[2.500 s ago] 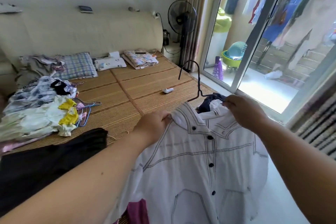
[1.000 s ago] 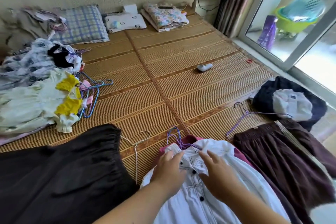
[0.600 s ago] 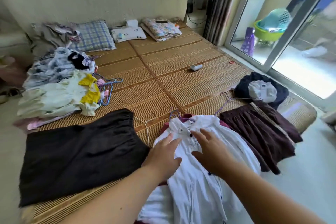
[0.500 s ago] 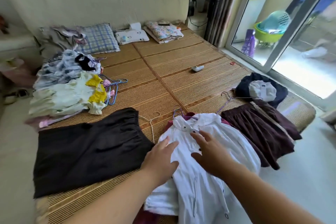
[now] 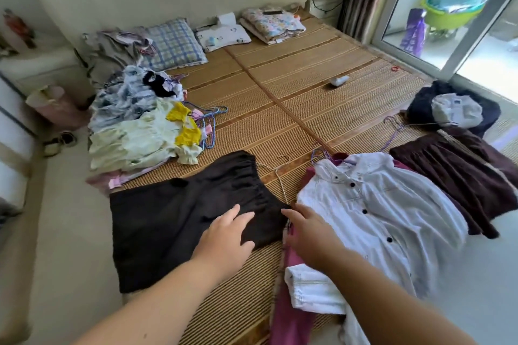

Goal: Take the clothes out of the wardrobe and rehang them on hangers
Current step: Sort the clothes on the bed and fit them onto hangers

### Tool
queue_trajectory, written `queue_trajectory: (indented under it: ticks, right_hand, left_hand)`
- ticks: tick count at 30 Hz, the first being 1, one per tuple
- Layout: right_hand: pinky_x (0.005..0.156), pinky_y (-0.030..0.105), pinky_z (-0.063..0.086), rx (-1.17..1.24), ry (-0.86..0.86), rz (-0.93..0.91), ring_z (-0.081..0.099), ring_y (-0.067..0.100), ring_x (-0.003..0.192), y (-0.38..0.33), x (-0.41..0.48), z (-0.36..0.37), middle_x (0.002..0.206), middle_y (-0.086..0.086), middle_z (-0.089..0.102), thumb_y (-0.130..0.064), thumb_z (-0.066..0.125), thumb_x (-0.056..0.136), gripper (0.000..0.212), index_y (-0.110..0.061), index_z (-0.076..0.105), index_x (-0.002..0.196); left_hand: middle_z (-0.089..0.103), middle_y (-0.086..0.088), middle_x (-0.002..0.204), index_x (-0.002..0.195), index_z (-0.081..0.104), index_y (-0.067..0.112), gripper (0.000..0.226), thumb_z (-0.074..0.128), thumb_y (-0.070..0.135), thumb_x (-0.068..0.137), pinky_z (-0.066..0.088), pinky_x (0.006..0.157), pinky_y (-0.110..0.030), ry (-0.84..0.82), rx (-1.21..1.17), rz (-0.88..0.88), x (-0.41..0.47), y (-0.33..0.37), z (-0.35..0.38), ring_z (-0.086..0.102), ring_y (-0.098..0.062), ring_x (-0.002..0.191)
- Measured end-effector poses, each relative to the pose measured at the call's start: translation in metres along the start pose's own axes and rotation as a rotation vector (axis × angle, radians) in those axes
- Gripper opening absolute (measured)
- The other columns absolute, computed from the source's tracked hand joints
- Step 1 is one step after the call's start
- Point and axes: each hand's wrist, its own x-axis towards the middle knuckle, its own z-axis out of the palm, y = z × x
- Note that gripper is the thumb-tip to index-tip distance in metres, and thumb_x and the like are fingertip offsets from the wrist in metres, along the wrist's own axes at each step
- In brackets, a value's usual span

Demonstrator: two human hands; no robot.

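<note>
Surface: a bed covered by a tan woven bamboo mat (image 5: 294,109) fills the frame, with a pale padded headboard along the top.
Left hand (image 5: 224,235): lower centre, fingers straight and spread, empty, over the right part of a black gathered-waist cloth garment (image 5: 173,221); whether it touches the garment cannot be told.
Right hand (image 5: 308,232): just right of the left one, fingers stretched out, holding nothing, index fingertip at the black garment's right edge.
Black garment: flat on the mat, left of centre, with a thin white wire hanger (image 5: 276,171) beside its waistband.
White shirt: a white collared shirt with dark buttons (image 5: 378,210) lies flat at lower right on a magenta garment (image 5: 291,314); a purple wire hanger hook (image 5: 319,152) shows at its collar.
Right edge: a dark brown pleated skirt (image 5: 454,176), and beyond it a navy bundle (image 5: 420,109).
Centre left: a pile of pale and yellow clothes (image 5: 140,134) next to blue and pink hangers (image 5: 210,126).
Far end: a blue plaid pillow (image 5: 173,45) and a folded floral cloth (image 5: 273,24) against the headboard.
Upper right: a glass sliding door (image 5: 448,36).
</note>
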Motion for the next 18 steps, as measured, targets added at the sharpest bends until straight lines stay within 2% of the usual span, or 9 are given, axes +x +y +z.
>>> queue_trajectory:
  ticks: [2, 8, 11, 15, 18]
  right_hand:
    - [0.112, 0.040, 0.031, 0.062, -0.028, 0.061, 0.026, 0.022, 0.141, -0.004, 0.016, 0.017, 0.155, -0.002, 0.020, -0.039, 0.055, 0.089, 0.061, -0.039, 0.028, 0.144]
    - [0.104, 0.028, 0.034, 0.335, 0.034, 0.266, 0.037, 0.018, 0.134, 0.003, 0.074, 0.056, 0.150, 0.000, 0.033, -0.034, 0.057, 0.091, 0.063, -0.030, 0.028, 0.147]
    - [0.101, 0.029, 0.039, 0.389, 0.036, 0.304, 0.044, 0.019, 0.128, 0.014, 0.111, 0.071, 0.145, 0.002, 0.041, -0.032, 0.058, 0.090, 0.062, -0.028, 0.031, 0.146]
    - [0.091, 0.025, 0.041, 0.411, 0.018, 0.301, 0.050, 0.019, 0.121, 0.034, 0.173, 0.090, 0.138, 0.001, 0.049, -0.033, 0.058, 0.090, 0.060, -0.026, 0.032, 0.145]
    - [0.104, 0.032, 0.039, 0.423, -0.038, 0.301, 0.042, 0.021, 0.132, 0.046, 0.220, 0.106, 0.148, 0.001, 0.038, -0.037, 0.059, 0.090, 0.068, -0.027, 0.026, 0.148]
  left_hand:
    - [0.015, 0.007, 0.158, 0.146, 0.028, 0.036, 0.057, 0.052, 0.035, 0.094, 0.027, 0.114, -0.036, -0.022, 0.011, -0.029, 0.013, -0.030, 0.000, 0.015, -0.016, 0.144]
    - [0.018, 0.005, 0.157, 0.145, 0.030, 0.036, 0.057, 0.053, 0.035, 0.093, 0.028, 0.113, -0.039, -0.095, 0.094, -0.108, 0.067, -0.113, 0.006, 0.017, -0.019, 0.143]
    - [0.020, 0.004, 0.157, 0.144, 0.032, 0.036, 0.057, 0.055, 0.037, 0.092, 0.029, 0.113, -0.042, -0.121, 0.116, -0.139, 0.105, -0.140, 0.019, 0.020, -0.021, 0.142]
    - [0.018, 0.005, 0.157, 0.144, 0.030, 0.037, 0.058, 0.054, 0.037, 0.092, 0.028, 0.113, -0.043, -0.152, 0.112, -0.144, 0.160, -0.157, 0.048, 0.018, -0.021, 0.142]
    - [0.017, 0.005, 0.157, 0.145, 0.028, 0.037, 0.059, 0.053, 0.036, 0.092, 0.028, 0.114, -0.044, -0.181, 0.080, -0.140, 0.193, -0.165, 0.074, 0.017, -0.020, 0.143]
